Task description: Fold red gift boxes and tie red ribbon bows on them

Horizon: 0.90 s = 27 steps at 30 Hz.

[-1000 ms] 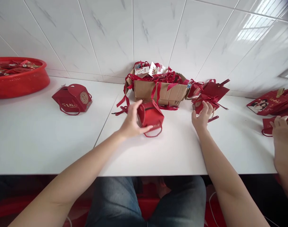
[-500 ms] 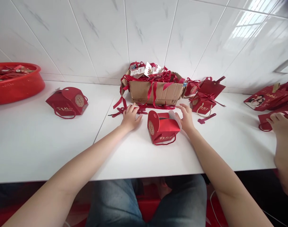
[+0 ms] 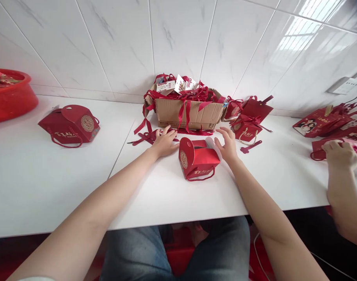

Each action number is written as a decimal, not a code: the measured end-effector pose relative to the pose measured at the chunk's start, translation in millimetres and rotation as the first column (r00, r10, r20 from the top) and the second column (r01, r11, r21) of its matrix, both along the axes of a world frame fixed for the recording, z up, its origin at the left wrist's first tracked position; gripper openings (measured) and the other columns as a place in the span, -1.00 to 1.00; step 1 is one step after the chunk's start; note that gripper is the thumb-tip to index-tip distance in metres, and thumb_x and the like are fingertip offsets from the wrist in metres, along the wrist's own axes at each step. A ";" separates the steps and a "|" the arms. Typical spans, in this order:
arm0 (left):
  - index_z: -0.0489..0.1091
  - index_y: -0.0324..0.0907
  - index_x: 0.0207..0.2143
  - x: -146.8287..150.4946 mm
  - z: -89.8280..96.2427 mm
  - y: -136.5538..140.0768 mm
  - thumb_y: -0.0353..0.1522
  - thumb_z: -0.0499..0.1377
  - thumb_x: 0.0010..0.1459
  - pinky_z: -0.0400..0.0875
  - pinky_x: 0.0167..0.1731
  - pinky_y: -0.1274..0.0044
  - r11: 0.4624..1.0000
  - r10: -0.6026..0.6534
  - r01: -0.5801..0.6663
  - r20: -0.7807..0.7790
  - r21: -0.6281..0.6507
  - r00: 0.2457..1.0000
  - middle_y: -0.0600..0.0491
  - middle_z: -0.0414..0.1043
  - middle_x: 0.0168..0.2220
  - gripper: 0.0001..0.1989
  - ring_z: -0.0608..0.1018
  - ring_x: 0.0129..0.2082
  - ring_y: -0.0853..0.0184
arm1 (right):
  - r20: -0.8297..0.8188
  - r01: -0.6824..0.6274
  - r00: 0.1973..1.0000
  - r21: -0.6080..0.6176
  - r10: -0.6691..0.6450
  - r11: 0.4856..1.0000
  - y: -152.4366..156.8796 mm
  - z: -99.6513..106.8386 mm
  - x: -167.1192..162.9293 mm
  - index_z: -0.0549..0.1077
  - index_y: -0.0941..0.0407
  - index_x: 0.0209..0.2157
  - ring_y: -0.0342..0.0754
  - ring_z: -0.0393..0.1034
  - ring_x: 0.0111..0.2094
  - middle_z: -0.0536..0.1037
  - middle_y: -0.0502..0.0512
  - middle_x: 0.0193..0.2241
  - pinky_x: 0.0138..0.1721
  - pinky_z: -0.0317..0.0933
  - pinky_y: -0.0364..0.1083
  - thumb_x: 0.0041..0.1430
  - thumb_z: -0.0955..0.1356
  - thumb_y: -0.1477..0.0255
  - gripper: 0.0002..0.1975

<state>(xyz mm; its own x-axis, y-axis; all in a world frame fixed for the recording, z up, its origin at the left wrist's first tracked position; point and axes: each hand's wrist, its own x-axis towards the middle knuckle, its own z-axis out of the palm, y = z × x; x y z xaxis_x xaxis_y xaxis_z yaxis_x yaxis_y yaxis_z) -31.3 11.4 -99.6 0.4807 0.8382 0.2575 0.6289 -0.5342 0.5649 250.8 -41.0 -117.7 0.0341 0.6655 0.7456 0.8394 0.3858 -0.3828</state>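
A red gift box [image 3: 203,160] with a gold round emblem, a cord handle and partly raised top flaps stands in front of me. At its left back corner my left hand [image 3: 166,143] lies with fingers apart, its fingertips by dark red ribbons [image 3: 143,138]. Whether it touches a ribbon I cannot tell. My right hand [image 3: 227,145] is open beside the white-lined flap on the box's right, fingers spread; contact with the flap is unclear. Behind both hands a cardboard box [image 3: 185,113] is heaped with red ribbons and white tags.
Another red gift box [image 3: 69,125] sits at left, near a red basin [image 3: 13,97]. To the right are a small red box [image 3: 246,128], a dark red strip [image 3: 251,147] and red bags [image 3: 315,121]. A co-worker's hand [image 3: 342,154] rests on a red package.
The view has turned slightly right. My left hand has come closer to the gift box, while my right hand stays beside it. More of the co-worker's hand and package shows.
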 end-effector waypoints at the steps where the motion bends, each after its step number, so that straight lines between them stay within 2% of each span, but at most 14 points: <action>1: 0.37 -0.23 0.11 1.0 1.7 -1.4 -0.17 0.17 0.04 -0.40 0.28 0.02 0.999 0.005 0.000 0.149 -0.033 0.989 -0.19 0.26 0.23 -0.41 -0.01 0.37 -0.01 | -0.013 -0.003 1.000 0.001 0.003 1.000 -0.6 1.2 -0.2 0.39 0.04 -0.05 0.14 0.27 0.05 0.39 0.23 0.00 0.07 0.18 0.24 0.16 0.29 0.38 -0.70; 2: 0.41 -0.22 0.07 2.7 5.0 -3.0 -0.20 0.21 -0.01 -0.35 0.29 0.04 0.998 0.022 -0.002 0.285 -0.068 0.958 -0.18 0.29 0.22 -0.43 0.04 0.35 0.00 | -0.029 -0.005 1.000 0.002 0.005 1.000 -1.3 2.6 -0.5 0.39 0.04 -0.03 0.14 0.27 0.05 0.39 0.24 0.01 0.05 0.20 0.23 0.17 0.28 0.38 -0.69; 4: 0.43 -0.24 0.05 7.4 18.1 -6.3 -0.18 0.19 0.00 -0.08 0.28 0.10 0.992 0.075 -0.017 0.458 -0.128 0.886 -0.19 0.34 0.18 -0.44 0.20 0.29 0.01 | -0.058 -0.009 0.998 0.014 0.009 1.000 -3.1 6.0 -1.5 0.39 0.06 -0.02 0.14 0.27 0.06 0.39 0.26 0.02 0.00 0.26 0.20 0.19 0.27 0.39 -0.68; 7: 0.38 -0.27 0.10 15.3 52.6 -15.1 -0.08 -0.11 0.20 0.37 0.07 0.23 0.970 0.086 0.083 0.639 -0.230 0.765 -0.17 0.44 0.09 -0.40 0.49 0.07 0.13 | -0.064 -0.010 0.998 0.070 0.014 0.997 -7.5 13.2 -5.9 0.39 0.07 -0.01 0.13 0.28 0.06 0.40 0.26 0.01 -0.06 0.31 0.17 0.22 0.24 0.41 -0.69; 9: 0.40 -0.30 0.06 19.3 78.6 -26.7 -0.09 -0.05 0.19 0.36 0.11 0.29 0.844 0.137 0.414 0.884 -0.340 0.447 -0.15 0.44 0.09 -0.42 0.48 0.09 0.14 | -0.058 -0.005 0.998 0.132 0.013 0.991 -11.8 19.3 -11.0 0.35 0.05 0.04 0.12 0.28 0.06 0.40 0.25 0.00 -0.06 0.31 0.16 0.24 0.23 0.41 -0.67; 10: 0.42 -0.29 0.04 21.0 90.0 -34.4 -0.12 -0.02 0.19 0.35 0.13 0.31 0.786 0.152 0.516 0.915 -0.341 0.373 -0.13 0.44 0.09 -0.46 0.46 0.11 0.16 | -0.055 -0.001 0.998 0.166 0.011 0.986 -14.3 22.6 -14.1 0.31 0.03 0.09 0.12 0.28 0.07 0.39 0.25 0.01 -0.06 0.32 0.16 0.24 0.24 0.40 -0.63; 11: 0.42 -0.30 0.03 22.6 99.5 -42.9 -0.16 0.00 0.19 0.32 0.16 0.31 0.740 0.154 0.574 0.919 -0.351 0.364 -0.11 0.43 0.10 -0.49 0.44 0.14 0.16 | -0.050 0.002 0.999 0.202 0.008 0.979 -16.9 25.9 -17.4 0.25 0.01 0.15 0.13 0.27 0.08 0.37 0.26 0.04 -0.06 0.32 0.15 0.24 0.26 0.39 -0.57; 13: 0.42 -0.31 0.05 26.0 111.7 -61.0 -0.20 0.02 0.20 0.24 0.21 0.25 0.677 0.113 0.624 0.894 -0.389 0.434 -0.12 0.41 0.13 -0.51 0.39 0.19 0.10 | -0.014 -0.007 1.000 0.273 0.011 0.962 -22.2 32.3 -23.8 0.09 -0.04 0.26 0.16 0.23 0.12 0.30 0.27 0.10 -0.05 0.32 0.16 0.23 0.30 0.35 -0.41; 14: 0.41 -0.31 0.07 27.6 114.6 -69.5 -0.22 0.05 0.20 0.19 0.24 0.24 0.669 0.053 0.636 0.878 -0.384 0.475 -0.12 0.38 0.16 -0.53 0.35 0.21 0.08 | 0.019 -0.025 1.000 0.310 0.020 0.950 -24.8 35.2 -26.7 0.02 -0.08 0.29 0.17 0.21 0.14 0.27 0.26 0.13 -0.04 0.31 0.15 0.22 0.32 0.35 -0.34; 16: 0.35 -0.28 0.14 30.4 115.7 -83.3 -0.26 0.13 0.19 0.11 0.27 0.23 0.714 -0.059 0.604 0.830 -0.354 0.555 -0.10 0.28 0.23 -0.51 0.27 0.27 0.05 | 0.102 -0.085 0.993 0.370 0.051 0.925 -29.4 40.1 -31.5 -0.02 -0.17 0.31 0.16 0.19 0.15 0.23 0.22 0.18 -0.04 0.30 0.14 0.21 0.34 0.37 -0.29; 18: 0.25 -0.20 0.22 31.9 113.3 -90.9 -0.27 0.19 0.18 0.05 0.28 0.23 0.739 -0.124 0.573 0.764 -0.355 0.633 -0.06 0.15 0.30 -0.44 0.18 0.32 0.05 | 0.171 -0.140 0.982 0.406 0.076 0.903 -33.0 43.5 -34.7 0.06 -0.25 0.28 0.13 0.21 0.13 0.24 0.14 0.18 -0.07 0.30 0.09 0.23 0.33 0.42 -0.34; 20: 0.19 -0.16 0.26 32.2 109.9 -92.5 -0.24 0.19 0.18 0.03 0.29 0.22 0.728 -0.155 0.575 0.728 -0.372 0.668 -0.05 0.07 0.34 -0.39 0.15 0.33 0.05 | 0.199 -0.158 0.977 0.430 0.078 0.889 -35.4 45.7 -36.6 0.20 -0.28 0.21 0.09 0.24 0.09 0.28 0.09 0.16 -0.11 0.31 0.05 0.24 0.30 0.48 -0.43; 24: 0.21 -0.18 0.24 31.5 105.8 -88.2 -0.20 0.17 0.19 0.00 0.29 0.21 0.705 -0.201 0.612 0.725 -0.360 0.658 -0.06 0.10 0.32 -0.40 0.15 0.33 0.05 | 0.185 -0.126 0.982 0.489 0.039 0.863 -39.2 50.6 -38.4 0.49 -0.16 -0.06 0.05 0.29 -0.02 0.39 0.10 0.03 -0.21 0.32 0.00 0.20 0.34 0.51 -0.66; 27: 0.26 -0.17 0.21 32.0 106.8 -88.5 -0.20 0.13 0.20 0.05 0.28 0.21 0.711 -0.244 0.631 0.733 -0.310 0.636 -0.05 0.16 0.30 -0.46 0.15 0.33 0.05 | 0.161 -0.067 0.987 0.446 -0.007 0.892 -44.1 55.2 -39.5 0.57 -0.10 -0.28 0.05 0.31 -0.07 0.43 0.10 -0.08 -0.23 0.32 0.02 0.21 0.33 0.45 -0.81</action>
